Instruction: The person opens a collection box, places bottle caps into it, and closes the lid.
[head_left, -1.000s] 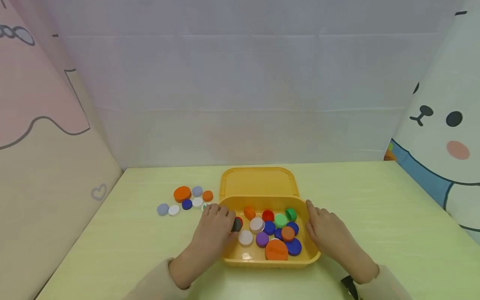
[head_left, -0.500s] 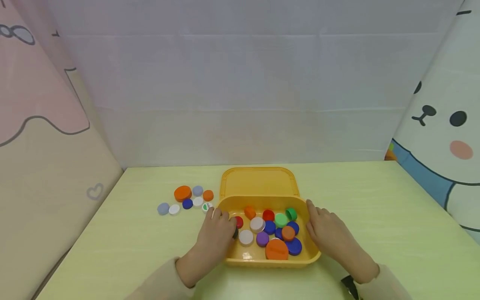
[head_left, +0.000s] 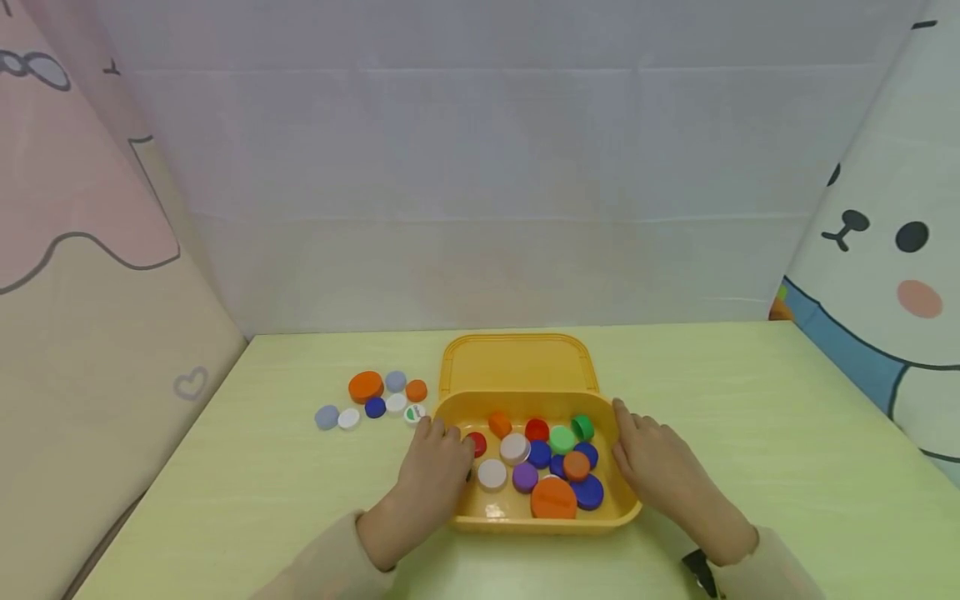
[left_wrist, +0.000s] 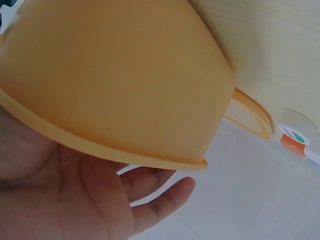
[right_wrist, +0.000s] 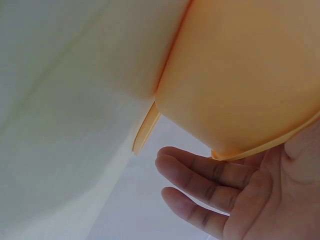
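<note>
A yellow plastic box [head_left: 543,527] holds several bottle caps, among them a large orange cap [head_left: 553,498], a purple cap [head_left: 525,477] and a red cap [head_left: 476,444]. My left hand [head_left: 435,471] grips the box's left rim, some fingers reaching inside. A sliver of a dark cap [head_left: 469,476] shows beside those fingers; most of it is hidden. On the opposite side, my right hand [head_left: 660,462] holds the right rim. In the wrist views, both palms lie along the rim with several fingers outside the wall; the thumbs are out of sight there.
Behind the box lies its yellow lid [head_left: 517,363]. Several loose caps, including an orange cap [head_left: 366,387] and a dark blue cap [head_left: 375,407], are on the pale table [head_left: 750,433] to the left. A white cloth wall [head_left: 495,192] rises behind.
My left hand has shifted slightly right and down on the rim. The dark cap has dropped lower and is now mostly hidden, uncovering the red cap. My right hand has stayed in place.
</note>
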